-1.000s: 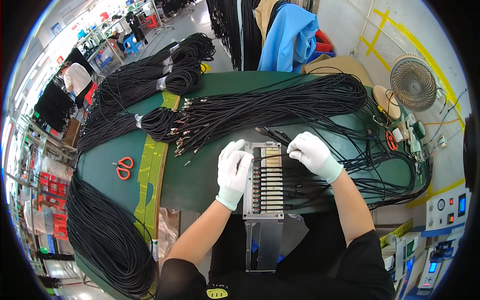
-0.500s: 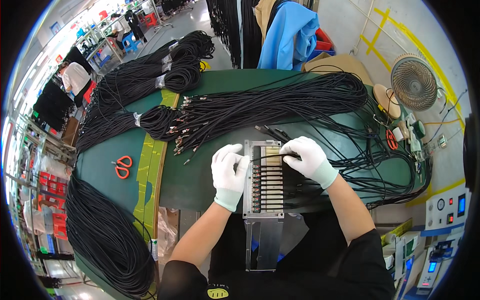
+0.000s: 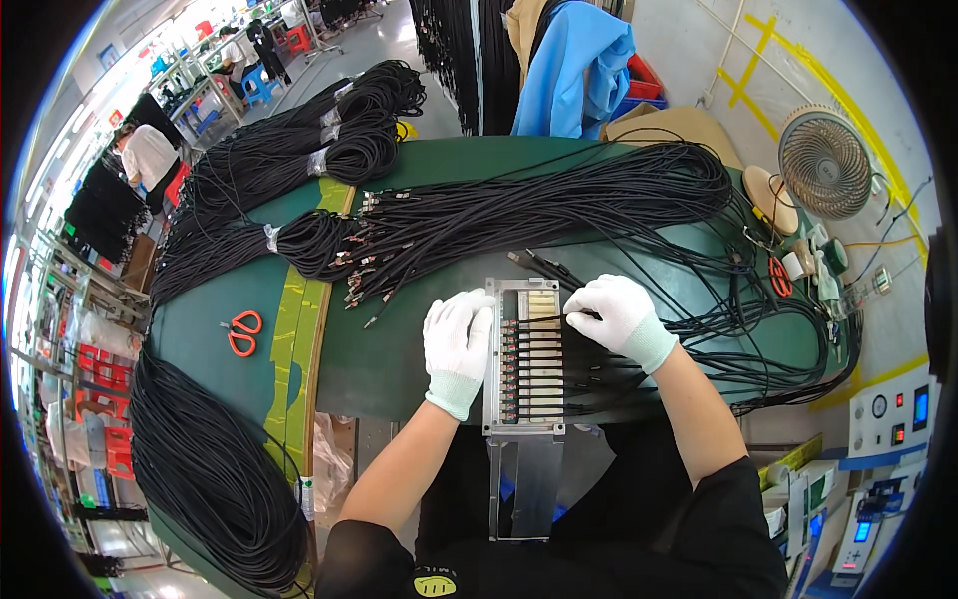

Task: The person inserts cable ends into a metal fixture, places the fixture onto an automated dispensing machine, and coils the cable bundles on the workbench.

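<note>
Metal fixture [image 3: 523,359] sits at the near edge of the green table [image 3: 399,349], long axis running away from the person. About 10 black cables [image 3: 539,354] lie across it, tips pointing left. Left hand [image 3: 457,339], gloved, flat on the fixture's left edge. Right hand [image 3: 619,314] pinches 1 cable near the top. 1 orange scissors [image 3: 242,331] far left.

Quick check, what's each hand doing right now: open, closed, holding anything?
Left hand: open, lying flat against the left edge of the metal fixture, holding nothing.
Right hand: fingers closed on a black cable at the fixture's top slot.
</note>
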A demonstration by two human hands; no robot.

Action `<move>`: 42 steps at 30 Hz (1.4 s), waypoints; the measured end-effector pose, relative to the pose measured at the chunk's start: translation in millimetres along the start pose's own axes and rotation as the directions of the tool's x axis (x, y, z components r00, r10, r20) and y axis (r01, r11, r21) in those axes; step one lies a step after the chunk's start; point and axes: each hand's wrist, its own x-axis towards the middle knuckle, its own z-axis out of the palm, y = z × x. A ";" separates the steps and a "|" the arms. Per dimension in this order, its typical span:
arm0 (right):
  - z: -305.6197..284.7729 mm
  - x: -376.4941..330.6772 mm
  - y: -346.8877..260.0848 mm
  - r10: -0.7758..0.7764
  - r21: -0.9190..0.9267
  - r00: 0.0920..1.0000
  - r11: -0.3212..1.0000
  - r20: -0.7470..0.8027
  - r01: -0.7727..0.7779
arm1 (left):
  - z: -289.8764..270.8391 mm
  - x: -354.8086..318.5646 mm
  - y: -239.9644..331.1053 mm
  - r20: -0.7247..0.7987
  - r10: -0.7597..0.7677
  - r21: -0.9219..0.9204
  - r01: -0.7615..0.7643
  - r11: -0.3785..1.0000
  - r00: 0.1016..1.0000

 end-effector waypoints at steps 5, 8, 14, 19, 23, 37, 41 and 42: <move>1.3 0.4 -4.2 0.024 0.038 1.000 0.999 0.004 -0.024 | -0.2 -1.5 -5.1 0.042 0.008 -0.013 -0.007 1.000 0.999; 4.8 1.0 -5.8 0.005 0.029 1.000 1.000 0.012 -0.006 | -1.2 0.1 11.0 0.130 0.054 -0.075 -0.044 0.996 0.990; 5.7 8.0 6.6 0.068 -0.003 0.991 0.998 -0.119 -0.068 | 1.0 2.6 29.0 0.403 0.168 0.144 -0.243 0.959 0.900; 15.8 8.1 38.3 0.199 -0.208 0.970 0.952 -0.138 -0.225 | 5.7 5.1 32.1 0.421 0.140 0.115 -0.206 0.972 0.896; 8.1 7.8 40.3 0.194 -0.066 0.954 0.975 -0.227 -0.213 | 7.5 2.3 20.4 0.302 0.123 0.024 -0.136 0.990 0.945; 19.5 17.5 -27.1 -0.122 0.207 0.982 0.967 -0.147 0.151 | 5.4 8.7 14.1 0.033 0.109 -0.179 -0.101 0.979 0.994; 19.8 19.6 -29.3 -0.117 0.130 0.979 0.982 -0.165 0.139 | 4.4 9.8 8.9 -0.043 0.224 -0.113 -0.227 0.967 0.974; 16.2 16.0 -19.8 -0.069 0.136 0.989 0.987 -0.129 0.087 | 8.0 8.0 4.9 -0.118 0.117 -0.160 -0.135 0.978 0.986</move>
